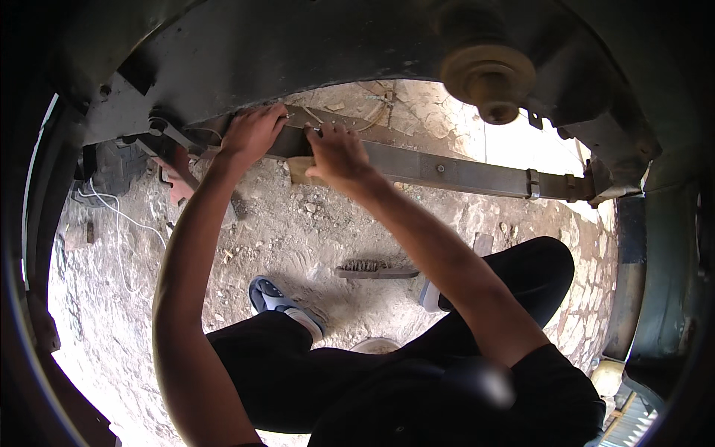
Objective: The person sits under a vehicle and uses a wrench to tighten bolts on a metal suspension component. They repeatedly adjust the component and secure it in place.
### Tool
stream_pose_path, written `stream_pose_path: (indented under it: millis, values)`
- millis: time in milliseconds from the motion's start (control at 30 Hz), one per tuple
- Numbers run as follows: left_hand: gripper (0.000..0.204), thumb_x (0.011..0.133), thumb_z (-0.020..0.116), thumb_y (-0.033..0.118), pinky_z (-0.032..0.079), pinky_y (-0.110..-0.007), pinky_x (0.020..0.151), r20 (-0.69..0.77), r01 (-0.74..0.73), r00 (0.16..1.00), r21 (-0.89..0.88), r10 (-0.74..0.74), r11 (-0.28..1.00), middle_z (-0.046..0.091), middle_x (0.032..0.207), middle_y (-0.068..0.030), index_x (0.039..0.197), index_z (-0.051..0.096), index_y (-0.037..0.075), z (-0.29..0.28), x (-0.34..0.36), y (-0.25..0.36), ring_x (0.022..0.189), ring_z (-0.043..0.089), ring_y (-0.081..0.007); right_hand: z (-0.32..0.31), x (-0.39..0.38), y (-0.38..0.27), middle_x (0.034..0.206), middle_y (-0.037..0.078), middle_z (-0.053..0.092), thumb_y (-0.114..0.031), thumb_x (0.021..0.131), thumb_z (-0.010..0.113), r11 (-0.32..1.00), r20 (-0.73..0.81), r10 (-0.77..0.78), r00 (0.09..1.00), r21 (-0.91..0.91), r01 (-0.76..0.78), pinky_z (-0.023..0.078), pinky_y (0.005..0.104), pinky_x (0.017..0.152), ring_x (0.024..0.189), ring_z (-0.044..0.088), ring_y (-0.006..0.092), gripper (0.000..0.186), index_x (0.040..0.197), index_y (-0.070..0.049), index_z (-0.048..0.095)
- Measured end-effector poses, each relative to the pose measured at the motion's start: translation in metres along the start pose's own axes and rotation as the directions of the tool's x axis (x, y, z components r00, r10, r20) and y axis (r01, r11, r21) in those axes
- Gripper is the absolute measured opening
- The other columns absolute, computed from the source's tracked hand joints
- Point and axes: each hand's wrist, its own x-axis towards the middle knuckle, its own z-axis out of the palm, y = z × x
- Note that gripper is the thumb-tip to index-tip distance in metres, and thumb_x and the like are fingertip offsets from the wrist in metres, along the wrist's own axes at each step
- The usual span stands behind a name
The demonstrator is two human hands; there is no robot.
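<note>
A long dark steel leaf spring (477, 173) runs across the upper middle, beneath the dark underside of a vehicle. My left hand (255, 134) is closed at its left part, fingers curled over the far edge. A small bright spot shows at the fingertips, too small to name. Just to the right, my right hand (340, 154) grips across the leaf spring, with the thumb at the near edge and the fingers bent over the top. Another tiny shiny bit sits by its index finger. A dark stretch of the bar lies between both hands.
A wire brush (376, 270) lies bristles up on the dusty ground between my feet. Overhead hangs a round metal mount (489, 78). A reddish bracket or stand (177, 175) and a white cable (119, 216) are at left. Metal clamps (533, 184) band the bar's right end.
</note>
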Motion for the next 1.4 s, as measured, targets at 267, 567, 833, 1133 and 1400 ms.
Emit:
stream_pose_path:
  millis: [267, 567, 833, 1133, 1400]
  values:
    - [0.016, 0.096, 0.057, 0.023, 0.051, -0.046, 0.084, -0.021, -0.028, 0.999, 0.028, 0.029, 0.999, 0.068, 0.102, -0.0120, 0.106, 0.058, 0.010, 0.003, 0.007, -0.004, 0.096, 0.064, -0.0358, 0.032, 0.008, -0.024, 0.117, 0.021, 0.059, -0.040, 0.069, 0.085, 0.956, -0.149, 0.143, 0.978, -0.233, -0.176, 0.052, 0.0457, 0.088, 0.111, 0.059, 0.0331, 0.088, 0.138, -0.002, 0.047]
    - [0.017, 0.097, 0.055, 0.024, 0.050, -0.047, 0.085, -0.025, -0.050, 0.998, 0.006, 0.050, 0.999, 0.068, 0.103, -0.0113, 0.109, 0.057, 0.011, 0.010, 0.005, -0.007, 0.098, 0.063, -0.0367, 0.000, 0.003, -0.010, 0.114, 0.020, 0.060, -0.044, 0.068, 0.085, 0.992, -0.001, 0.057, 0.998, -0.113, -0.056, 0.052, 0.0434, 0.087, 0.106, 0.063, 0.0326, 0.089, 0.136, -0.002, 0.048]
    - [0.022, 0.098, 0.054, 0.026, 0.050, -0.046, 0.089, 0.037, -0.015, 0.999, 0.012, 0.014, 1.000, 0.069, 0.104, -0.0121, 0.111, 0.060, 0.009, -0.001, 0.005, 0.002, 0.100, 0.065, -0.0340, -0.010, 0.000, 0.007, 0.113, 0.021, 0.059, -0.038, 0.071, 0.084, 0.998, 0.008, -0.041, 0.999, 0.044, 0.040, 0.052, 0.0478, 0.090, 0.107, 0.062, 0.0372, 0.085, 0.138, -0.003, 0.047]
    - [0.018, 0.097, 0.056, 0.024, 0.051, -0.046, 0.085, 0.035, -0.012, 0.999, 0.048, 0.010, 0.999, 0.068, 0.104, -0.0100, 0.110, 0.058, 0.011, 0.005, 0.005, -0.003, 0.097, 0.064, -0.0355, -0.015, -0.003, 0.011, 0.116, 0.022, 0.058, -0.035, 0.074, 0.082, 0.992, 0.049, -0.071, 0.996, 0.106, 0.066, 0.053, 0.0463, 0.091, 0.106, 0.064, 0.0386, 0.083, 0.140, -0.001, 0.045]
    - [0.019, 0.097, 0.057, 0.025, 0.052, -0.046, 0.084, 0.000, -0.018, 1.000, 0.026, 0.018, 1.000, 0.068, 0.105, -0.0103, 0.110, 0.059, 0.011, 0.005, 0.004, -0.001, 0.097, 0.064, -0.0356, 0.016, -0.007, -0.001, 0.116, 0.018, 0.056, -0.032, 0.070, 0.086, 0.993, -0.095, -0.004, 0.995, -0.118, -0.008, 0.053, 0.0454, 0.088, 0.107, 0.061, 0.0326, 0.088, 0.140, -0.003, 0.043]
